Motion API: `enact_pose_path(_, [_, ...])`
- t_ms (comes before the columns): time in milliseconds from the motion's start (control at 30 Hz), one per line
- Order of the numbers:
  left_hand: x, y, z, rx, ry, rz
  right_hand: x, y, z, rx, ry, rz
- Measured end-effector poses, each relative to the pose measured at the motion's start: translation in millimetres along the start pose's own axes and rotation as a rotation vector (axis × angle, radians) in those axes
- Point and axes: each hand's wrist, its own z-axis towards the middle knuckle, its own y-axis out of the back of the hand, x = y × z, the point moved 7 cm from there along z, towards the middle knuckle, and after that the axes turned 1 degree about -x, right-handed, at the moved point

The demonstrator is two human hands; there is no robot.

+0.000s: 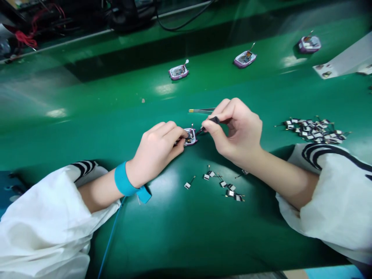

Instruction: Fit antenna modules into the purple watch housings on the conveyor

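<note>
A blue wrist strap (124, 180) circles the left wrist. The left hand (158, 149) pinches the purple-cased device (191, 136) between its fingertips and steadies it on the green belt (87, 116) at the centre. The right hand (236, 130) is closed around a thin black tool (209, 123), whose tip touches the device's open top. Loose small components (223, 184) lie just below the hands, and a pile of them (315, 130) sits further right.
</note>
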Motion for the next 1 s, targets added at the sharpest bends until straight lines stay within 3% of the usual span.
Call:
enact_pose_path(167, [1, 0.3, -1, 0.003, 0.008, -0.091, 2, 10, 1, -0.022, -0.028, 0.061])
enact_pose_path(233, [-2, 2.3, -3, 0.015, 0.025, -0.113, 3, 14, 4, 0.037, -0.056, 0.070])
enact_pose_path(433, [2, 6.7, -12, 0.183, 0.300, -0.482, 12, 6, 4, 0.486, -0.011, -0.276])
enact_pose_path(533, [-1, 8.0, -4, 0.228, 0.188, -0.473, 10, 2, -5, 0.675, -0.051, -0.399])
enact_pose_path(600, [-6, -0.9, 1, 0.309, 0.076, -0.445, 8, 0, -12, 0.745, -0.073, -0.432])
enact_pose_path(700, [-15, -18.7, 7, 0.372, -0.009, -0.435, 9, -2, -21, 0.795, -0.016, -0.460])
enact_pose_path(800, [-21, -29.2, 10, 0.314, -0.006, -0.409, 8, -4, -26, 0.805, 0.039, -0.570])
enact_pose_path(1000, [-15, -29.1, 10, 0.213, 0.076, -0.516, 23, -10, -21, 0.797, 0.206, -0.789])
